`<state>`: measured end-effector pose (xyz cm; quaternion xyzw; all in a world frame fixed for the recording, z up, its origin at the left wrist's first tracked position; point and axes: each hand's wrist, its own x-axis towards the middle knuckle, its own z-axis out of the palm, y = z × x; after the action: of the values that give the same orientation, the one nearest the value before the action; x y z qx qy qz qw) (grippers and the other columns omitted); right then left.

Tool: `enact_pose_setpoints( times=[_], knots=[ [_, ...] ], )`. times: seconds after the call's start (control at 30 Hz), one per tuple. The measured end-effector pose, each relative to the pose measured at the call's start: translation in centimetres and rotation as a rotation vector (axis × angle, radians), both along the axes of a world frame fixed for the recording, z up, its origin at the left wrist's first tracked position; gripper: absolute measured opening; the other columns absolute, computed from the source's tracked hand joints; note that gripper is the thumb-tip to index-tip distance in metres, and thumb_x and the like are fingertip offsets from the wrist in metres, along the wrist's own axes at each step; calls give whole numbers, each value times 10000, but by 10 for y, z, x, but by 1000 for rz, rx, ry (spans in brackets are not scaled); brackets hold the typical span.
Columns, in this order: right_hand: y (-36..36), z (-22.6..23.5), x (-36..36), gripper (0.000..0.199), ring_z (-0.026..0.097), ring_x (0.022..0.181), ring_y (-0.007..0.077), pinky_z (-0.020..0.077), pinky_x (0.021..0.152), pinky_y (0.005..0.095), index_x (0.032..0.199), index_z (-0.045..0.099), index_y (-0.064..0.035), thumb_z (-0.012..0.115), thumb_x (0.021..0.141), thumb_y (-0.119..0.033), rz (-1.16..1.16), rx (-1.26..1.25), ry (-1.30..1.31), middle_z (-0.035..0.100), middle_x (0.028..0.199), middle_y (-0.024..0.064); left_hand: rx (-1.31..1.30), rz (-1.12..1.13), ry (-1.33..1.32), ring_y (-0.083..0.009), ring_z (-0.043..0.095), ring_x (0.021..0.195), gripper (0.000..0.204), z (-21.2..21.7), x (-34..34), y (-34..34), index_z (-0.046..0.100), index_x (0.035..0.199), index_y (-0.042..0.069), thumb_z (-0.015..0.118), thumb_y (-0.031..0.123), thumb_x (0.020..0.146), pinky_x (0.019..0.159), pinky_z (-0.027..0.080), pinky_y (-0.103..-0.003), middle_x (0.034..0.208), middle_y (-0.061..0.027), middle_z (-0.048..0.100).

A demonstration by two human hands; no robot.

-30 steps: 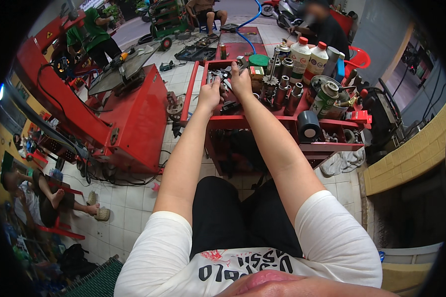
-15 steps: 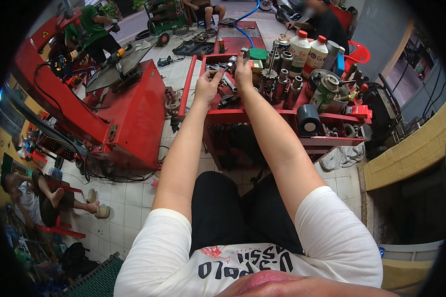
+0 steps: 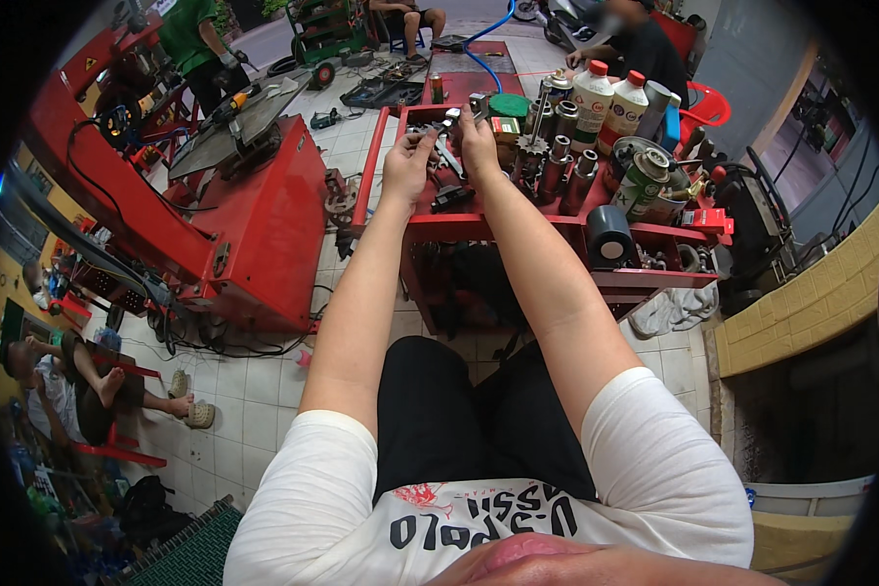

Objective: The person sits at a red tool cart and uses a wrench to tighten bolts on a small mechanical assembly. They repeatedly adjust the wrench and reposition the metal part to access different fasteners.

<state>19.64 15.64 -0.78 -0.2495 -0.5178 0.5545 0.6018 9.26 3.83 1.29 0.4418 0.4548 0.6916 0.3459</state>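
Observation:
Both my hands are over the near left part of a red tool cart (image 3: 430, 229). My left hand (image 3: 407, 170) is closed, thumb and fingers pinched together near a small shiny metal piece (image 3: 451, 115); what they hold, if anything, is too small to make out. My right hand (image 3: 479, 151) is closed too, its fingers curled at a small grey metal part (image 3: 478, 102) that sticks up past the fingertips. Between the hands, a silvery bar-shaped tool (image 3: 448, 158) lies in the tray. A dark metal piece (image 3: 449, 198) rests nearer me.
Right of my hands stand metal cylinders (image 3: 554, 166), white bottles with red caps (image 3: 592, 98) and a green can (image 3: 647, 176). A red machine (image 3: 254, 234) is on the left. Two people, one in green (image 3: 193, 44) and one in black (image 3: 654, 49), are beyond; others sit farther off.
My hands have shifted slightly, and the bar-shaped tool between them shows more. My right fingertips have moved a little left. The person in green has moved right.

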Motion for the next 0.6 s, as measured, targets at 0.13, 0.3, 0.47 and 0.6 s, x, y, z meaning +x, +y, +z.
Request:
enact_pose_setpoints(
  times=[0.13, 0.3, 0.47, 0.6],
  knots=[
    [-2, -2, -2, 499, 479, 576, 97, 375, 517, 290, 907, 583, -72, 586, 1018, -559, 90, -40, 9, 561, 712, -30, 10, 25, 6, -73, 611, 712, 346, -1, -4, -3, 627, 1000, 55, 769, 368, 952, 623, 469, -220, 811, -5, 662],
    [4, -4, -2, 574, 500, 555, 113, 394, 503, 287, 834, 573, -95, 512, 1018, -636, 28, -95, -95, 561, 684, 1, 15, 3, 4, -79, 607, 721, 363, -4, -5, 4, 626, 1002, 43, 776, 368, 946, 641, 466, -226, 818, -3, 662],
    [-2, 3, -2, 612, 518, 564, 120, 415, 515, 290, 852, 590, -84, 493, 1010, -667, 90, -175, -58, 565, 691, 7, 38, 59, 27, -48, 565, 677, 301, -5, -4, 6, 619, 1054, 54, 750, 312, 972, 586, 455, -198, 838, 1, 654],
    [-2, 3, 4, 702, 575, 633, 113, 458, 563, 281, 972, 671, -17, 499, 991, -697, 140, -245, -143, 622, 775, 10, 92, 118, 60, -60, 574, 653, 258, -3, -2, 2, 627, 1026, 42, 755, 257, 965, 575, 458, -214, 852, -17, 675]
  ],
)
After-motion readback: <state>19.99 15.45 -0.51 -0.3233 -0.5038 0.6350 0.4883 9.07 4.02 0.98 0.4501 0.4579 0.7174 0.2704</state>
